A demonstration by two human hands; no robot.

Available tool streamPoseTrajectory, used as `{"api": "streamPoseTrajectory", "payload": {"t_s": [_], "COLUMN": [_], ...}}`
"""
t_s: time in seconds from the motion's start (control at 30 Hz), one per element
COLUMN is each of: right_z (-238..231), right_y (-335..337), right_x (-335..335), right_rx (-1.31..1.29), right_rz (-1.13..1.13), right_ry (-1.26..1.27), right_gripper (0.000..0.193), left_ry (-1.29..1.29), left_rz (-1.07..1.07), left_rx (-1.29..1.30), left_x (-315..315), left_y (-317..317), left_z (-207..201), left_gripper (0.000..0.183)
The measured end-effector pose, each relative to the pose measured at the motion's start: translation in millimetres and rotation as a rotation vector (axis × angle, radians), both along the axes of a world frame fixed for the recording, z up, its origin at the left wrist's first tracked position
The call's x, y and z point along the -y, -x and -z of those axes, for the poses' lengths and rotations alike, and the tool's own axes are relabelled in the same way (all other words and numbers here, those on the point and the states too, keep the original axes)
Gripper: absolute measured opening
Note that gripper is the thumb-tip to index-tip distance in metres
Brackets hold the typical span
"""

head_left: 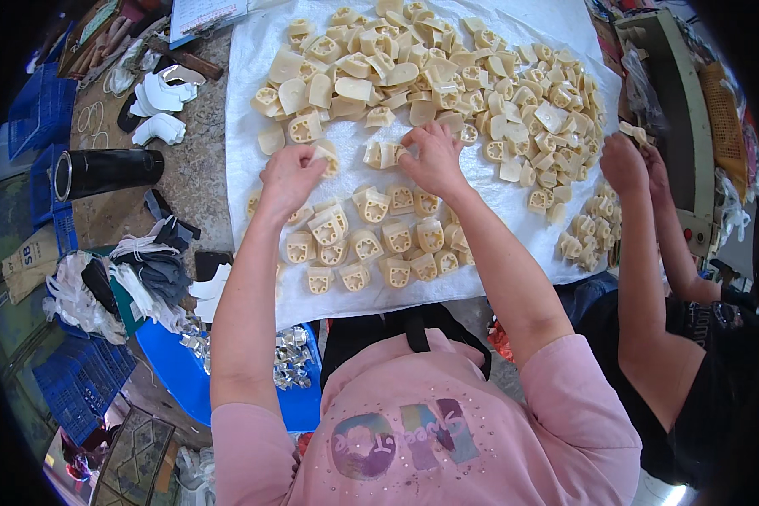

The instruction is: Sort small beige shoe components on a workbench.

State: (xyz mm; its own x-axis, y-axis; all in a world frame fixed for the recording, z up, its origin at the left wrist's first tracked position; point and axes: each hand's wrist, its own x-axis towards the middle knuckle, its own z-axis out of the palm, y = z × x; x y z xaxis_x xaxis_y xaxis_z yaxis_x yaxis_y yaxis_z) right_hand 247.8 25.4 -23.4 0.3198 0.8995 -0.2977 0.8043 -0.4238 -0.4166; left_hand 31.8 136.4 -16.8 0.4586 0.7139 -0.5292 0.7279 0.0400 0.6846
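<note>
Cream moulded pieces shaped like shoe heels point(396, 72), some showing a hollowed pattern, form a big pile at the far side of a white sheet point(249, 51). My left hand point(293, 175) pinches one cream heel point(328, 158) at its fingertips, left of centre. To the right, the fingers of my right hand point(434, 158) close on the end of another heel point(381, 155), which lies on its side or just over the sheet; I cannot tell which. Between my forearms, several heels point(366, 244) stand in loose rows, mostly with their patterned faces toward me.
At the right, a co-worker's hands point(626, 162) hold a cream piece near a smaller heap point(593, 228). Left lie a black cylinder point(110, 174), white curved pieces point(158, 129) and gloves point(152, 270). A blue bin point(173, 371) of shiny metal parts stands below the table edge.
</note>
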Motion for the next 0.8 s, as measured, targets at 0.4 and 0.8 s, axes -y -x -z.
{"api": "streamPoseTrajectory", "payload": {"t_s": [0.4,0.8], "right_z": [6,-19], "right_y": [-28,-13], "right_x": [9,12], "right_rx": [-0.260,-0.379], "right_rz": [0.101,0.218], "right_ry": [-0.078,-0.272], "right_gripper": [0.025,0.022], "left_ry": [-0.295,-0.374], "left_rz": [0.343,0.373], "left_rx": [-0.391,-0.079], "left_x": [19,23], "left_y": [4,16], "left_z": [-17,1], "left_gripper": [0.025,0.019]}}
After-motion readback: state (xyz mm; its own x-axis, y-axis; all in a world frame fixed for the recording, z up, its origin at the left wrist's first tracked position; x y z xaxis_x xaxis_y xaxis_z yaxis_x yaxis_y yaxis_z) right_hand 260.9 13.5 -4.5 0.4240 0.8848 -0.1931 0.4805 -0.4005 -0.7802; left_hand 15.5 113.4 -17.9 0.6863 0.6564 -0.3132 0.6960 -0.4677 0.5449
